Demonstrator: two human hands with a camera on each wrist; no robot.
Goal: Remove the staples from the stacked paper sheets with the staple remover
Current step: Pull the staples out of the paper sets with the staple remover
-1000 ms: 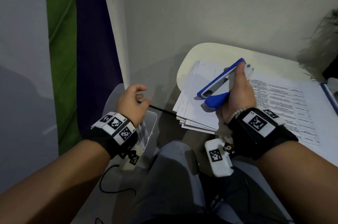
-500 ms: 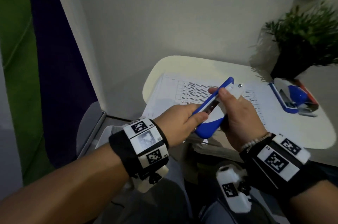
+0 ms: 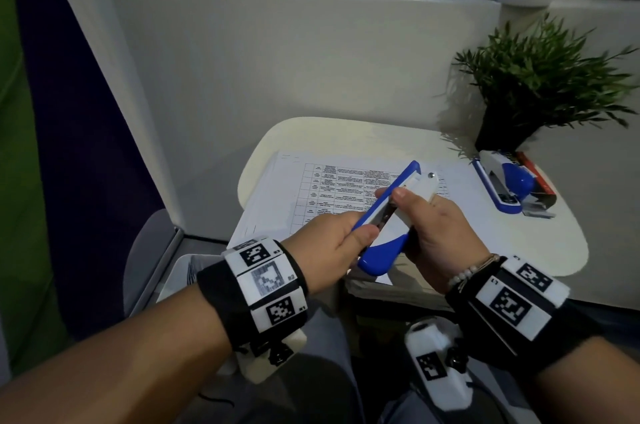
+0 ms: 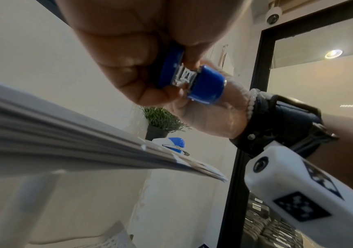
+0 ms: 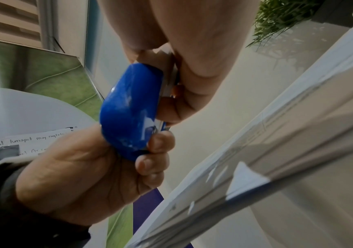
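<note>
Over papers: left hand joined staple remover (right hand holds).

Office cubicle: white partition, printed forms, stapler, potted desk plant.

We could only really make out a handwritten note in the right wrist view that read something like "Bawal lumapit may", with the rest cut off, and the printed table on the paper stack was way too tiny for us to read.
</note>
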